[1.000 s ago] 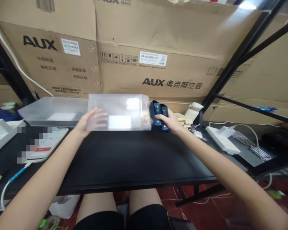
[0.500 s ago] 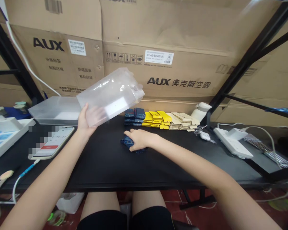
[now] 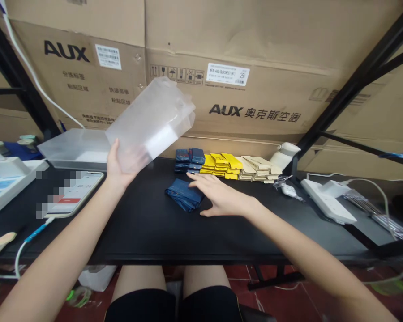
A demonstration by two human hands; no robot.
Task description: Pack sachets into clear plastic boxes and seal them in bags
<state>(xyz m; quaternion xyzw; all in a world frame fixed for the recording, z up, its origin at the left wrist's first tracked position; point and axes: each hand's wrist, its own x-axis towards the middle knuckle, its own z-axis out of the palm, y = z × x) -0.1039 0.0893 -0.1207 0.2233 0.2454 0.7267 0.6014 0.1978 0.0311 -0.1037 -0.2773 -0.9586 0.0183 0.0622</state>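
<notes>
My left hand (image 3: 124, 163) grips the lower end of a translucent plastic box (image 3: 157, 118), holding it tilted above the table. Its thumb lies outside, and the other fingers show blurred through the plastic. On the black table (image 3: 147, 232) lies a small stack of dark blue packets (image 3: 185, 195). Just right of that stack hovers my right hand (image 3: 220, 197), fingers apart with nothing in them. Behind stand more dark blue packets (image 3: 190, 160), then yellow packets (image 3: 221, 165) and cream packets (image 3: 259, 169) in a row.
A second translucent box (image 3: 74, 150) rests at the back left, behind a phone (image 3: 75, 194) with a cable. Power strips (image 3: 325, 205) lie at both sides. A white bottle (image 3: 285, 154) leans near the cream packets. Large cardboard boxes (image 3: 174, 103) form the back.
My right hand has let go of the blue packet stack and drawn back to the right, its fingers opening. The plastic box in my left hand has tilted a little more upright.
</notes>
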